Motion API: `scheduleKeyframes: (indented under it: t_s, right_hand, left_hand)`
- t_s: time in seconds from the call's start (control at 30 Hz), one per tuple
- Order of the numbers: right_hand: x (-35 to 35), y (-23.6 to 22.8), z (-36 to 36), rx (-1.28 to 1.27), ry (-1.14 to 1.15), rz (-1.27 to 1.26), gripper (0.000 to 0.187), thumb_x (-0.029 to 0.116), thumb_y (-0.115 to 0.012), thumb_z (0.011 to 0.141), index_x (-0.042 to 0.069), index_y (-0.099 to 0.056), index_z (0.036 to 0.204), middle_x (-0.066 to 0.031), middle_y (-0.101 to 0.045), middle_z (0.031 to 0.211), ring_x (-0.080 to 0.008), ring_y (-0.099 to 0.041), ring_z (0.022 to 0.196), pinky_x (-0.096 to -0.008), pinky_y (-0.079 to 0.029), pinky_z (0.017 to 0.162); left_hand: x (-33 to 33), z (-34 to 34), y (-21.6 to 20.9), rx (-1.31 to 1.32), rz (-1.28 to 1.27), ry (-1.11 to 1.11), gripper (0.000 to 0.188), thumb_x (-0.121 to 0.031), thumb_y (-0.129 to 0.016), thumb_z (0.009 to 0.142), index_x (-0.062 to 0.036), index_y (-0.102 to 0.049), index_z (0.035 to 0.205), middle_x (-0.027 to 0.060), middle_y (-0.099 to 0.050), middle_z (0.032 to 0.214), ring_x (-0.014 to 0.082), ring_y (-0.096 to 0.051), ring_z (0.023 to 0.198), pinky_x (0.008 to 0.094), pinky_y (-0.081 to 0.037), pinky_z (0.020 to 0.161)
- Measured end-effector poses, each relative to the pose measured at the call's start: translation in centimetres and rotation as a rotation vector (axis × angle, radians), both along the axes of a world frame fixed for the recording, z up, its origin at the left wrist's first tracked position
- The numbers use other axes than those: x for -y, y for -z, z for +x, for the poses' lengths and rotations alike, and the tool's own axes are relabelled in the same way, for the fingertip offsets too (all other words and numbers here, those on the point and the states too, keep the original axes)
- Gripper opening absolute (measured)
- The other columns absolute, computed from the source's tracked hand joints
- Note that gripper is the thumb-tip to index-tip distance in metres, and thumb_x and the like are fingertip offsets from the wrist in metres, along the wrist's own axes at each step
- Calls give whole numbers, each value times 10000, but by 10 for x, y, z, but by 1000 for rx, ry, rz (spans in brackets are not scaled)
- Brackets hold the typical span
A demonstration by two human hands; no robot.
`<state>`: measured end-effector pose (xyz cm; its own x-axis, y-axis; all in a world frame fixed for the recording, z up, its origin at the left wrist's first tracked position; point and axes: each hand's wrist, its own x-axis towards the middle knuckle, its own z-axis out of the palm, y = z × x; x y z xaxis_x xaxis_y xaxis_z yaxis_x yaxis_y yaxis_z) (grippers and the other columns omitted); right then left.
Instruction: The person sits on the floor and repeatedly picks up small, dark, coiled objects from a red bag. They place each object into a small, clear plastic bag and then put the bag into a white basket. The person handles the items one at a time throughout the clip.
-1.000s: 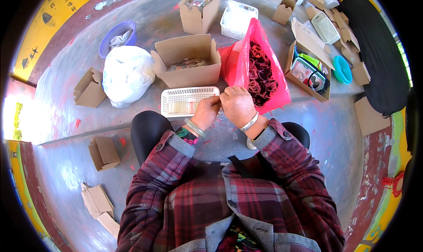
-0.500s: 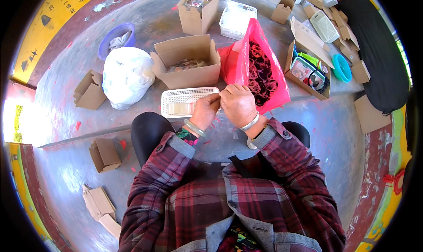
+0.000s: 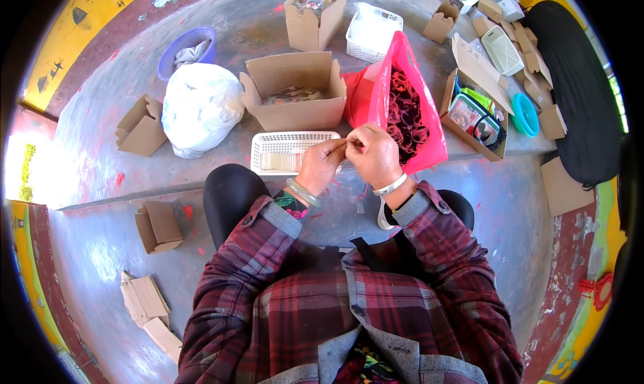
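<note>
While your left hand [image 3: 320, 167] and right hand [image 3: 373, 156] meet at the fingertips, both pinched closed, what's between them is too small to tell! Right at your left fingers sits the white rectangular perforated plastic basket [image 3: 295, 141], along the front edge of the raised grey concrete platform [image 3: 87, 162]; beside your right hand, near that edge, stands the glossy pink plastic bag [image 3: 365, 95] of dark and reddish loops [image 3: 408, 109], open-mouthed.
</note>
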<state>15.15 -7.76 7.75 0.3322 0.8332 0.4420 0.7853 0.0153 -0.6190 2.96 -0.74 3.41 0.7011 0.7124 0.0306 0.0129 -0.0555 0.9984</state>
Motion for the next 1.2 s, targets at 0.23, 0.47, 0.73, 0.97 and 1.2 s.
scheduleKeyframes:
  t_s: [0.23,0.47,0.73,0.97,1.2]
  right_hand:
    - [-2,17,28,-854,4,-106,70,56,-633,754,-6,-637,787,3,-602,700,-42,-507,613,-204,-424,549]
    - [29,-16,58,-1193,128,53,40,40,-634,769,18,-644,801,4,-599,690,-57,-517,578,-182,-408,551]
    - [139,-29,141,-743,430,159,105,36,-635,770,-5,-664,861,-14,-628,767,-66,-539,693,-195,-418,633]
    - [264,61,207,-381,784,-157,155,136,-642,741,8,-683,819,-66,-660,772,-135,-589,741,-264,-456,712]
    - [322,108,205,-359,814,-222,201,199,-630,741,34,-698,834,-117,-675,853,-209,-634,812,-317,-474,745]
  left_hand:
    - [-5,-1,1,235,-516,67,228,-55,-464,902,89,-571,1044,130,-620,991,169,-600,913,253,-480,842]
    - [-11,-6,-2,440,-790,97,236,-40,-429,909,116,-538,1048,178,-590,1055,224,-584,989,285,-469,906]
    - [-10,-7,-6,461,-799,85,207,-34,-463,900,112,-548,1020,171,-600,984,253,-596,961,277,-500,867]
    - [-6,-3,-5,387,-800,98,219,-42,-458,905,102,-548,1044,172,-598,1029,258,-596,970,281,-494,875]
    - [-6,-5,0,354,-761,106,227,-58,-451,908,97,-551,1039,170,-589,1071,242,-577,1004,307,-458,919]
